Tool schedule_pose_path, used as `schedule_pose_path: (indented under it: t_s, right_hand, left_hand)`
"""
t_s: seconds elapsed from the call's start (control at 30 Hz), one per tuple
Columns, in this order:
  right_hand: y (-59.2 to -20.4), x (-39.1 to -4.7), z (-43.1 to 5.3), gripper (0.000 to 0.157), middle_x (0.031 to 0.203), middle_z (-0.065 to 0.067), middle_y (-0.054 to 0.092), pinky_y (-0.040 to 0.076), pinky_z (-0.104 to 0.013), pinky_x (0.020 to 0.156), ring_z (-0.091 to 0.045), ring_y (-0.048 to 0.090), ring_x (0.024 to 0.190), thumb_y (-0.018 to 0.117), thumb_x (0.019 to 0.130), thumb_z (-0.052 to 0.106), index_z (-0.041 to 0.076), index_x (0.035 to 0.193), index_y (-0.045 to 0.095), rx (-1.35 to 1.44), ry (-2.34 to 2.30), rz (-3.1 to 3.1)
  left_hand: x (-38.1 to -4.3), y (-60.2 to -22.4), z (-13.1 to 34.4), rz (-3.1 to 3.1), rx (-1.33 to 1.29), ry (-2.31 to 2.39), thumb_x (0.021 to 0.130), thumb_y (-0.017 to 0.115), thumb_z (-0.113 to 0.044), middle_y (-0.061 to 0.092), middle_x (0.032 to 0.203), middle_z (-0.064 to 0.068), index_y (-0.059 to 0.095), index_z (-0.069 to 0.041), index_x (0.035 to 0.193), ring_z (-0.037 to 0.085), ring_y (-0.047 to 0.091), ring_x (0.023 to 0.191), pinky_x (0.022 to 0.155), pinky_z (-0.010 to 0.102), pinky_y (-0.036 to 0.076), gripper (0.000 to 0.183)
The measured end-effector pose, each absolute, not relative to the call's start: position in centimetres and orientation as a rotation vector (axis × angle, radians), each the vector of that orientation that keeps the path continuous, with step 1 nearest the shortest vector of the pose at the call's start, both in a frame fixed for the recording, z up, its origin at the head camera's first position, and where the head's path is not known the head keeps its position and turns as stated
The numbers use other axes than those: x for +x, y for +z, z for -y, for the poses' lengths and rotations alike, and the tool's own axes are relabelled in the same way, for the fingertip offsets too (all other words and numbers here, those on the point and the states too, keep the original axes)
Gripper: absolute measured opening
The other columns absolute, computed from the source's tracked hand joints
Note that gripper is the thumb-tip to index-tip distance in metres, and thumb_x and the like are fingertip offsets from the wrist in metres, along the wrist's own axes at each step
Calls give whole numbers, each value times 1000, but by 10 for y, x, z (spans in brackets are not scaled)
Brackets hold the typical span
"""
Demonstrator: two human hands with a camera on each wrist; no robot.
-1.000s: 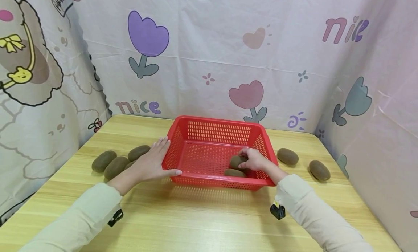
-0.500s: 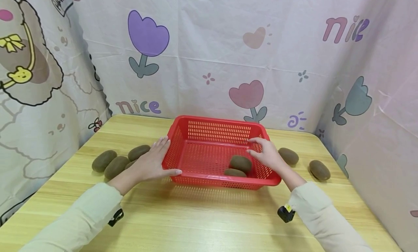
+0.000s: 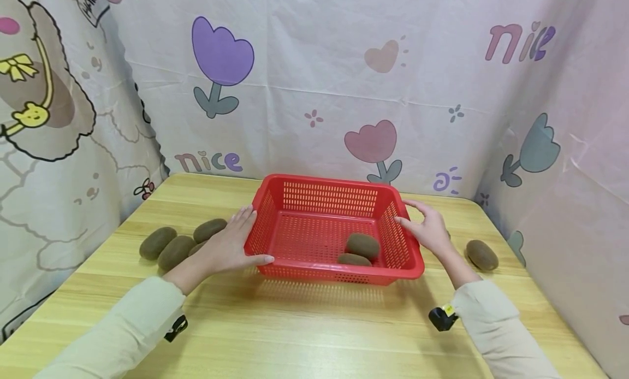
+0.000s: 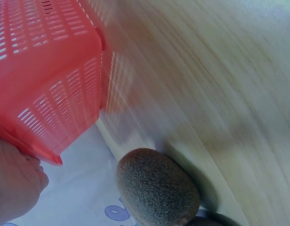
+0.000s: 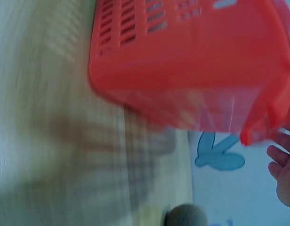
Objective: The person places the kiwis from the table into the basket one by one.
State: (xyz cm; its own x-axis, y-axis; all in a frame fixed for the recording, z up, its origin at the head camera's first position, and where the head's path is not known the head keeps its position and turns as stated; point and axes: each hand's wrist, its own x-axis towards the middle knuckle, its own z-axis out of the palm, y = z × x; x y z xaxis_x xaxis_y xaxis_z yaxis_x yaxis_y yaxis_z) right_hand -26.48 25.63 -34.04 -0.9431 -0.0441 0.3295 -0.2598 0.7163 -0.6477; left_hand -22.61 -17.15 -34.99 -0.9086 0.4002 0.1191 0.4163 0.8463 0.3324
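A red plastic basket [image 3: 304, 234] with slotted walls sits on the table. Inside, toward its front right, lie two kiwis, one behind [image 3: 362, 246] and one partly covered by the front wall [image 3: 354, 260]. My left hand [image 3: 227, 247] rests on the basket's left rim, fingers extended and thumb along the front edge. At the right rim is my right hand [image 3: 431, 232], fingers and thumb spread, holding no kiwi. Another kiwi [image 5: 186, 215], mostly hidden behind that hand in the head view, shows at the bottom of the right wrist view.
Several kiwis [image 3: 158, 243] cluster on the wooden table [image 3: 295, 330] left of the basket, some partly behind the left hand. A single kiwi [image 3: 481, 255] lies far right. Printed cloth [image 3: 295, 95] hangs behind and along both sides.
My right hand has let go of the kiwi in the basket and moved out to the right, over the right rim. The left hand stays in place.
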Motion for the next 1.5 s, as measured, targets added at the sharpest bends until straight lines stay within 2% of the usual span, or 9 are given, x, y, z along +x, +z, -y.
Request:
schedule_pose_path:
  t_s: [0.07,0.13,0.17,0.23,0.3,0.33,1.2,1.5]
  right_hand:
    - [-345,-266,-264,54,133,-27,48,55,-29,55,-26,65,64,69,83,22,0,129,51,197,1067,2611]
    - [-350,-266,-272,55,133,-29,48,55,-32,62,-27,65,62,69,83,23,-1,129,50,155,1062,2574]
    - [-352,-267,-276,55,132,-29,48,55,-36,70,-29,67,74,69,83,23,-1,129,50,135,1066,2556]
    - [-357,-267,-283,55,131,-30,48,49,-47,90,-36,62,99,69,83,23,-3,128,51,98,1061,2522]
    - [-361,-267,-290,55,132,-30,48,35,-55,103,-41,49,120,69,82,23,-4,127,51,59,1071,2505]
    - [-363,-267,-293,56,132,-30,47,32,-56,105,-43,43,125,69,82,22,-4,128,51,43,1093,2502]
    - [-390,-275,-328,72,145,-30,29,22,-55,112,-45,23,137,65,85,33,-5,139,34,-198,1145,2686]
    - [-401,-275,-337,70,144,-33,28,25,-55,110,-47,25,134,63,87,26,-7,140,30,-227,1114,2783]
  left_hand:
    - [-226,-351,171,2977,-658,-552,72,57,-70,14,154,20,15,3,146,39,12,142,110,59,24,113]
    - [-227,-351,171,2979,-657,-555,72,57,-71,14,154,20,15,3,146,39,12,142,109,59,24,113]
    - [-227,-351,171,2981,-654,-557,72,57,-71,14,154,20,15,3,147,39,12,142,109,60,24,113]
    - [-227,-351,171,2984,-651,-558,71,57,-71,14,154,20,15,3,147,39,12,142,109,60,25,114]
    - [-227,-351,171,2987,-649,-556,71,57,-71,14,154,20,15,3,147,39,12,142,109,60,25,114]
    - [-227,-351,170,2988,-648,-556,71,57,-71,14,154,20,15,3,147,39,12,142,108,60,25,114]
    - [-226,-350,171,2988,-647,-574,71,58,-70,14,154,20,14,3,146,39,12,142,108,61,25,114]
    - [-226,-350,171,2987,-651,-583,71,58,-70,13,154,20,14,3,147,39,12,142,108,61,25,114]
